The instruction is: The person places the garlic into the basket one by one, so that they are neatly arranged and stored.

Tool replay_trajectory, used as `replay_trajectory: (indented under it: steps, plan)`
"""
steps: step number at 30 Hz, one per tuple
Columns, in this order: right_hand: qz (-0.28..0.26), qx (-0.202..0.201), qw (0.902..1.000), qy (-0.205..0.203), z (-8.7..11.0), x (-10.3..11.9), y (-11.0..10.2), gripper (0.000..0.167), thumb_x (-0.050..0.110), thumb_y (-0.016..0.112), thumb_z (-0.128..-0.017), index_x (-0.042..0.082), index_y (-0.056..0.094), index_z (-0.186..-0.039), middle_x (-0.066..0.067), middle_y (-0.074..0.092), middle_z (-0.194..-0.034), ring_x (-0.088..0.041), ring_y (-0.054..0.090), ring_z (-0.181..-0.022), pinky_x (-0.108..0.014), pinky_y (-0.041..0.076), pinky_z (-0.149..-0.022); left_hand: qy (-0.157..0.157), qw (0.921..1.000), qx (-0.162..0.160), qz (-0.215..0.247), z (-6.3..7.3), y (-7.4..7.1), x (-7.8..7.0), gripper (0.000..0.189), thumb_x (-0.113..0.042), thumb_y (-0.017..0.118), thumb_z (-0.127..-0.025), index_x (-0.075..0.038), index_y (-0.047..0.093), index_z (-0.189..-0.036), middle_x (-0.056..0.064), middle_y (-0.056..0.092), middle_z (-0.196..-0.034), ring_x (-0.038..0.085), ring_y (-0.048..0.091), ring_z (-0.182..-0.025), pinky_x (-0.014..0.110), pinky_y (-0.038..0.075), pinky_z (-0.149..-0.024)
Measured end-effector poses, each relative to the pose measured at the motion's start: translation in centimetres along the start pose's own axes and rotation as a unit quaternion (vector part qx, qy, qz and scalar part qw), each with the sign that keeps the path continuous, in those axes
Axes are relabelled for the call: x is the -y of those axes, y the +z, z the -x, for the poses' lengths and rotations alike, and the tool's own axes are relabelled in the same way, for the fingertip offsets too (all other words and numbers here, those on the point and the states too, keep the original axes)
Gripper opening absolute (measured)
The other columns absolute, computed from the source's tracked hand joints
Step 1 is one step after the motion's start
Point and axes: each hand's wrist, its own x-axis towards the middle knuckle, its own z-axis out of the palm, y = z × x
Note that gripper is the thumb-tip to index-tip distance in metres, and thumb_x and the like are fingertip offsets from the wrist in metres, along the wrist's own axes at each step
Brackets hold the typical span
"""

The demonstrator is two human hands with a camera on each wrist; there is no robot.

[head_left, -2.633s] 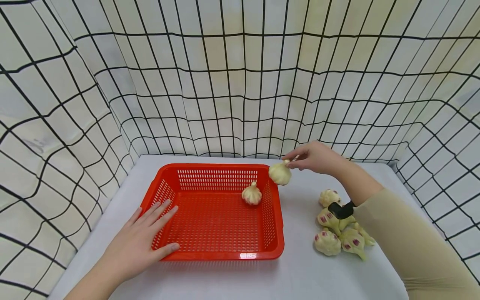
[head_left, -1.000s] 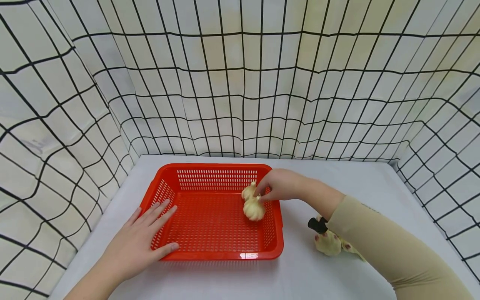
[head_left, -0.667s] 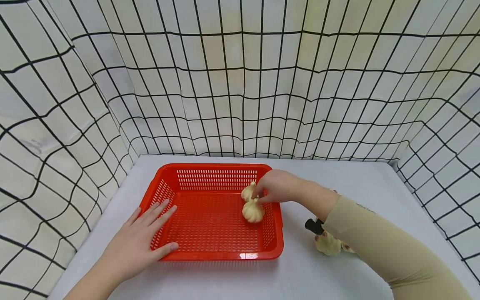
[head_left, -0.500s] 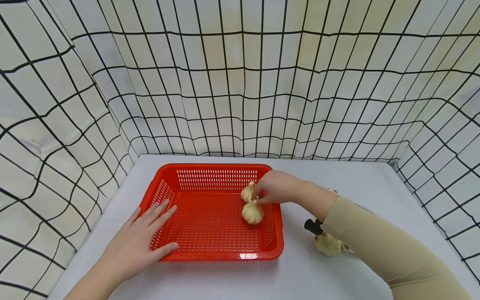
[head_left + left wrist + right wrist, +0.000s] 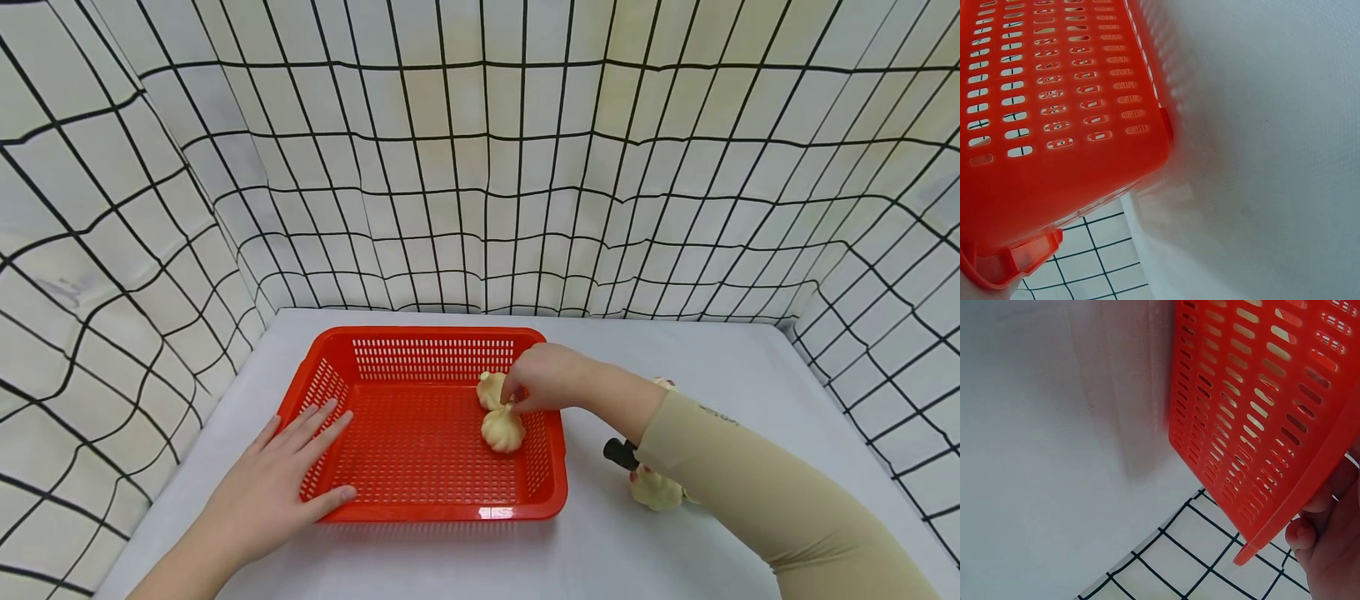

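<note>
In the head view my right hand [image 5: 551,377] reaches over the right rim of a red plastic basket [image 5: 427,511]. Its thumb and fingertips pinch the stem of a pale garlic bulb [image 5: 503,431], low inside the basket at the right. Just behind lies a second garlic bulb [image 5: 491,391], partly hidden by the fingers. My left hand [image 5: 273,479] rests with spread fingers on the basket's left rim. The right wrist view has the slotted basket wall [image 5: 1254,419] with curled fingers [image 5: 1302,534] beyond its rim; the left wrist view shows the opposite wall [image 5: 1054,125].
Right of the basket, several more garlic bulbs [image 5: 656,489] lie on the white tabletop [image 5: 600,542], mostly covered by the right sleeve [image 5: 757,492]. A black band [image 5: 620,454] sits at that wrist. White sheeting behind black netting [image 5: 487,192] encloses the back and sides.
My right hand has carried its bulb from above the right rim down into the basket, then slightly left and nearer. The other bulb has shifted left and tipped. My left hand stays put.
</note>
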Motion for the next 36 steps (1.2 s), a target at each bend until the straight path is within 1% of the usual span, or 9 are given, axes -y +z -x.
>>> replay_trajectory:
  steps: [3,9,12,18,21,25,30,32,36]
  plan:
    - [0.000,0.002,1.0000,0.003,0.0,0.1,-0.1,0.015,0.032,0.075,-0.088,0.029,0.080,-0.102,0.018,0.070,-0.085,-0.004,0.059,-0.080,-0.025,0.051,-0.079,0.001,1.0000,-0.003,0.000,0.0,0.1,0.0,0.089,-0.069,0.062,-0.084,-0.025,0.034,-0.156,0.009,0.034,-0.159,0.035,0.039,-0.139,0.030,-0.014,-0.119]
    - [-0.020,0.010,0.9997,0.014,0.4,0.3,-0.8,0.019,0.033,0.075,-0.088,0.027,0.079,-0.105,0.014,0.072,-0.089,-0.005,0.060,-0.084,-0.027,0.052,-0.081,0.000,1.0000,-0.002,0.002,0.0,0.0,-0.1,0.089,-0.069,0.062,-0.084,-0.024,0.034,-0.156,0.009,0.034,-0.159,0.035,0.039,-0.139,0.031,-0.013,-0.119]
    - [-0.032,0.004,0.9995,0.008,0.6,0.1,-1.2,0.019,0.032,0.074,-0.088,0.026,0.079,-0.106,0.012,0.072,-0.092,-0.005,0.061,-0.085,-0.028,0.052,-0.082,0.001,1.0000,-0.005,0.002,0.0,-0.1,-0.1,0.089,-0.068,0.062,-0.084,-0.024,0.035,-0.156,0.009,0.034,-0.158,0.035,0.040,-0.139,0.028,-0.015,-0.118]
    - [-0.047,-0.014,0.9988,-0.001,1.0,-0.5,-1.6,0.019,0.033,0.074,-0.088,0.025,0.079,-0.105,0.012,0.073,-0.094,-0.006,0.062,-0.086,-0.028,0.052,-0.081,-0.002,1.0000,-0.003,0.004,0.0,-0.2,-0.2,0.088,-0.068,0.063,-0.084,-0.024,0.036,-0.155,0.009,0.035,-0.158,0.035,0.039,-0.139,0.035,-0.010,-0.121]
    - [-0.058,-0.018,0.9982,0.003,1.2,-0.6,-1.9,0.020,0.031,0.074,-0.089,0.024,0.079,-0.106,0.011,0.074,-0.097,-0.006,0.061,-0.087,-0.028,0.051,-0.082,-0.005,0.9999,0.005,0.009,0.0,-0.4,-0.3,0.088,-0.068,0.062,-0.084,-0.024,0.036,-0.155,0.008,0.033,-0.159,0.035,0.038,-0.140,0.036,-0.010,-0.121]
    - [-0.080,-0.029,0.9963,0.015,1.8,-0.9,-2.5,0.021,0.029,0.073,-0.089,0.025,0.078,-0.109,0.012,0.073,-0.100,-0.004,0.061,-0.088,-0.027,0.051,-0.082,-0.008,0.9998,0.013,0.011,0.0,-0.5,-0.3,0.088,-0.069,0.061,-0.085,-0.023,0.035,-0.156,0.008,0.031,-0.160,0.035,0.036,-0.141,0.033,-0.013,-0.119]
    - [-0.093,-0.048,0.9939,0.032,2.9,-1.5,-3.3,0.021,0.031,0.074,-0.089,0.027,0.078,-0.109,0.016,0.070,-0.091,-0.006,0.059,-0.079,-0.025,0.052,-0.072,-0.009,0.9998,0.013,0.008,0.0,-0.6,-0.2,0.089,-0.069,0.061,-0.085,-0.023,0.035,-0.156,0.009,0.032,-0.160,0.036,0.037,-0.141,0.031,-0.015,-0.118]
    - [-0.101,-0.054,0.9926,0.041,3.4,-1.9,-3.5,0.021,0.032,0.075,-0.088,0.027,0.078,-0.108,0.017,0.067,-0.086,-0.008,0.057,-0.075,-0.025,0.051,-0.067,-0.009,0.9998,0.014,0.009,0.0,-0.6,-0.2,0.089,-0.069,0.061,-0.085,-0.023,0.034,-0.156,0.009,0.031,-0.160,0.035,0.037,-0.141,0.032,-0.014,-0.119]
    - [-0.119,-0.062,0.9890,0.062,4.7,-3.0,-3.4,0.021,0.033,0.076,-0.088,0.028,0.078,-0.108,0.018,0.065,-0.084,-0.010,0.056,-0.073,-0.026,0.051,-0.062,-0.011,0.9997,0.019,0.011,0.0,-0.6,-0.3,0.089,-0.069,0.061,-0.085,-0.023,0.033,-0.156,0.009,0.031,-0.160,0.036,0.037,-0.141,0.035,-0.012,-0.120]
